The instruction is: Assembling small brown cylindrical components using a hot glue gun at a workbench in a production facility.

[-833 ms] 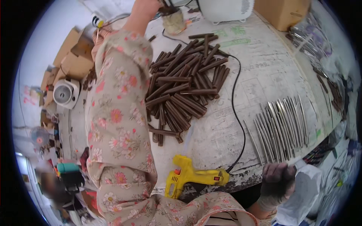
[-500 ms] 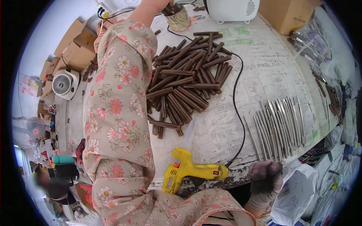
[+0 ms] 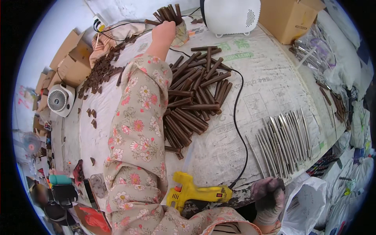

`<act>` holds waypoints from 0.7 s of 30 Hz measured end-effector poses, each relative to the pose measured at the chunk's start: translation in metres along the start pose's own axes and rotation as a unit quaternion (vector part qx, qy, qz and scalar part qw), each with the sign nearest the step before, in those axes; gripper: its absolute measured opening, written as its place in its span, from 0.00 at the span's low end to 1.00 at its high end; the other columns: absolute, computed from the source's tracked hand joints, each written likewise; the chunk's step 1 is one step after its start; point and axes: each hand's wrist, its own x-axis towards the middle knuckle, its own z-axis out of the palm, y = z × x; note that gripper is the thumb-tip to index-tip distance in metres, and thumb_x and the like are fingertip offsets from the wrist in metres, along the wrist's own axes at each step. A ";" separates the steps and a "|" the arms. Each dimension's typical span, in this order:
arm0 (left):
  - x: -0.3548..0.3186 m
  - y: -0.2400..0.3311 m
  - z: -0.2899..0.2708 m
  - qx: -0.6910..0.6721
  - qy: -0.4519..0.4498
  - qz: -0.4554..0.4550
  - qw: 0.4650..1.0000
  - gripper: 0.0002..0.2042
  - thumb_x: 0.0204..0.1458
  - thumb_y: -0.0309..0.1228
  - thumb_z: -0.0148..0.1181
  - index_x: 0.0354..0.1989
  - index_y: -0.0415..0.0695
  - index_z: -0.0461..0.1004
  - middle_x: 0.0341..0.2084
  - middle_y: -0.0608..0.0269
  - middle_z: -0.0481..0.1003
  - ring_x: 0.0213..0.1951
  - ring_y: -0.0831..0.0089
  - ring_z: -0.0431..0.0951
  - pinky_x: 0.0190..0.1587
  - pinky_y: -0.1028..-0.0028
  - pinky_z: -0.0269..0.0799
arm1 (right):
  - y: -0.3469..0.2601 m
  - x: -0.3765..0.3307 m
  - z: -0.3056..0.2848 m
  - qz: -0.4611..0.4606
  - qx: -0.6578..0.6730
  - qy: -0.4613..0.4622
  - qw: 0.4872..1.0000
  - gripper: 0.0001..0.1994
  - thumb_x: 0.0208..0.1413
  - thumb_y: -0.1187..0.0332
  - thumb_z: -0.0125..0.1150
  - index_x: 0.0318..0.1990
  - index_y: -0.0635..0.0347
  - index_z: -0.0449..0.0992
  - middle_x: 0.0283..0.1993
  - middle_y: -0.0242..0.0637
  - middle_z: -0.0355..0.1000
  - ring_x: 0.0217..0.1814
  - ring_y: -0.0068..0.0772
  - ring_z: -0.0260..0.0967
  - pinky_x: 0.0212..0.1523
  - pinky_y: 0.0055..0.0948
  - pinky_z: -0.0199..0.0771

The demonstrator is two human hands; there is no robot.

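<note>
Presently, left grip (image 3: 163, 34): bare hand, fingers curled at the pot (image 3: 181, 36), well beyond the glue gun (image 3: 200, 193); one stick juts out by the knuckles, cannot tell if held.
Right grip (image 3: 269, 199): gloved, stained dark, right of the glue gun; fingers curled in, nothing seen in them, palm hidden.
Brown sticks (image 3: 199, 106): crossed heap beyond the glue gun; more stand in the pot, farther out.
Stick handling: probably light, stiff, smooth, apt to roll; might snap if bent. Best pinched mid-length.
Metal rods (image 3: 284, 141): slanted row, right of and beyond the glue gun; likely heavier, slick; take near the middle.
Tabletop (image 3: 219, 156): pale printed covering, scuffed; dark, worn edge beside the glue gun.
Cord (image 3: 242, 117): black, curving away from the glue gun's right end.
Brown chips (image 3: 102, 70): scattered, far left beyond the glue gun.
Room: fan (image 3: 58, 100) left of the glue gun; white appliance (image 3: 231, 15) and cardboard box (image 3: 288, 19) far beyond it.
</note>
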 end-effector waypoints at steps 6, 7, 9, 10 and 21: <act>0.005 0.007 0.015 -0.030 0.032 -0.013 0.999 0.07 0.48 0.30 0.45 0.31 0.47 0.70 0.27 0.54 0.71 0.31 0.56 0.76 0.29 0.63 0.71 | 0.004 0.003 -0.013 -0.003 0.018 0.061 0.998 0.13 0.52 0.55 0.52 0.31 0.55 0.63 0.21 0.31 0.57 0.22 0.27 0.53 0.24 0.28 0.54; 0.007 0.006 0.015 -0.021 0.026 -0.013 0.999 0.07 0.48 0.31 0.45 0.31 0.47 0.70 0.28 0.55 0.71 0.31 0.56 0.76 0.29 0.63 0.71 | 0.004 0.003 -0.013 0.000 0.018 0.059 0.998 0.13 0.52 0.55 0.52 0.31 0.55 0.63 0.21 0.31 0.57 0.22 0.27 0.53 0.24 0.28 0.54; 0.003 0.009 0.013 -0.012 0.014 -0.015 1.000 0.07 0.48 0.31 0.45 0.32 0.47 0.70 0.28 0.55 0.71 0.31 0.56 0.76 0.29 0.62 0.71 | 0.004 0.004 -0.012 0.011 0.016 0.059 0.998 0.14 0.52 0.54 0.52 0.32 0.54 0.63 0.21 0.31 0.57 0.21 0.28 0.52 0.24 0.28 0.54; -0.004 0.008 0.013 -0.011 0.010 -0.023 1.000 0.07 0.48 0.31 0.45 0.33 0.48 0.70 0.29 0.56 0.72 0.32 0.57 0.76 0.30 0.62 0.72 | 0.006 0.005 -0.011 0.018 0.015 0.054 0.998 0.14 0.52 0.54 0.52 0.32 0.54 0.63 0.21 0.31 0.57 0.21 0.28 0.52 0.24 0.28 0.54; -0.240 -0.064 -0.286 0.008 -0.179 -0.022 0.984 0.11 0.46 0.42 0.55 0.29 0.47 0.74 0.20 0.59 0.72 0.23 0.64 0.73 0.24 0.67 0.67 | 0.006 -0.004 -0.031 -0.020 0.042 -0.023 0.999 0.14 0.52 0.56 0.49 0.36 0.59 0.69 0.28 0.33 0.60 0.28 0.28 0.54 0.33 0.27 0.55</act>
